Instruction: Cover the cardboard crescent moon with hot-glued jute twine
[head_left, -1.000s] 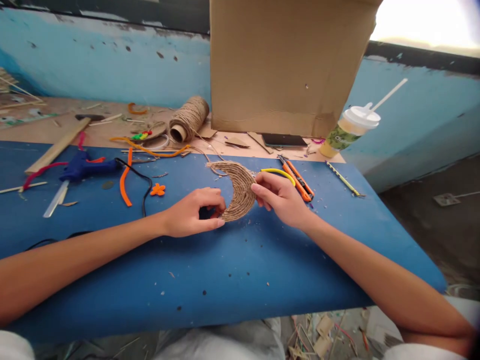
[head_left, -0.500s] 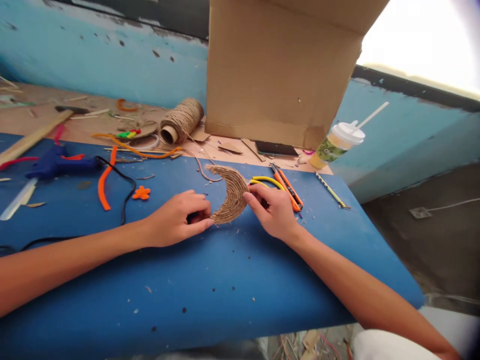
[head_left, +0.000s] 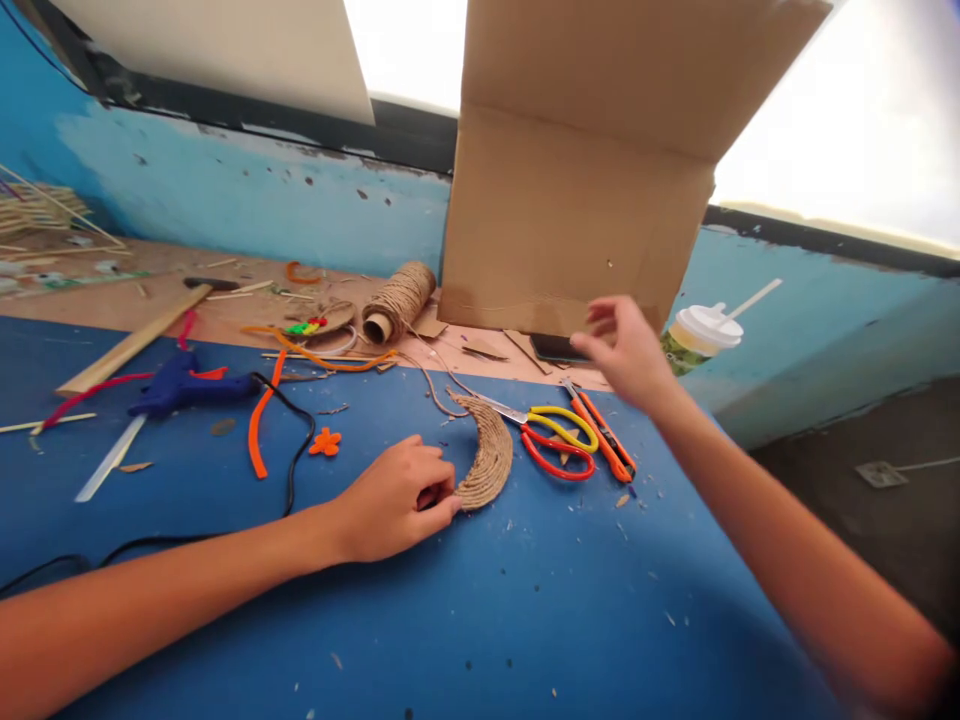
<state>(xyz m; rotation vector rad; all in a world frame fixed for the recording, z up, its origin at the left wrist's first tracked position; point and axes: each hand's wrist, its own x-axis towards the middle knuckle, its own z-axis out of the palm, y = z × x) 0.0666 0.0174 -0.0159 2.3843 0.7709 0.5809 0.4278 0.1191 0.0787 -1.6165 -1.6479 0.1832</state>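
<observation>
A crescent covered in rows of twine (head_left: 491,455) lies on the blue table. My left hand (head_left: 401,500) pinches its lower tip between thumb and fingers. Raised over the back of the table, my right hand (head_left: 626,355) is free of the crescent, with thumb and fingers apart and nothing between them. Just right of the crescent are scissors (head_left: 559,440) with one yellow and one red handle loop. An orange utility knife (head_left: 604,435) lies beside them, below my right hand.
A blue glue gun (head_left: 191,385) with a black cord lies at left, near an orange felt flower (head_left: 325,442). Behind are a twine spool (head_left: 399,300) and an upright cardboard sheet (head_left: 562,220). A lidded drink cup (head_left: 701,335) stands at back right.
My right hand has let go of the crescent and moved up and to the right, uncovering the scissors. My left hand still holds the lower tip. The view has tilted upward.
</observation>
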